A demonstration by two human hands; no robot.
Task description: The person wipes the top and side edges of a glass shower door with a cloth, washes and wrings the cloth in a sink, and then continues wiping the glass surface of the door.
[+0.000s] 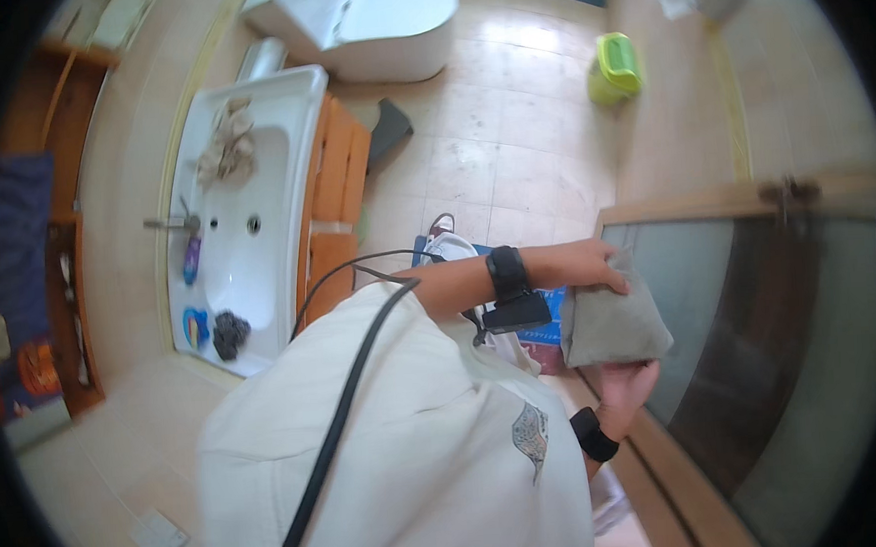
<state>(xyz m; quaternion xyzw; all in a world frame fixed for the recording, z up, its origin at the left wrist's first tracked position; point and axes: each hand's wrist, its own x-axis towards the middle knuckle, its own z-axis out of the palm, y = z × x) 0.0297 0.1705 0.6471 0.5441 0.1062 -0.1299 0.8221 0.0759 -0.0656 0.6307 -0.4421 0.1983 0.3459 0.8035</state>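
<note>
A grey folded cloth (615, 327), thick and squarish, is held between my two hands in front of the glass door. My left hand (590, 264) grips its upper corner, with the thumb lying over the top face. Along the cloth's lower edge, my right hand (628, 390) supports it from below, and some of its fingers are hidden. Each wrist wears a black strap, and the left one also carries a black box (516, 312). Below the cloth, a blue and red printed item (543, 331) bearing writing is partly covered.
On the left, a white washbasin (257, 231) holds a beige cloth (227, 147), a purple bottle (192, 258) and a dark scrubber (231, 334). Further off are a toilet (395, 30), a dark stool (388, 133) and a green bin (615, 69). A wood-framed glass door (708, 319) stands right.
</note>
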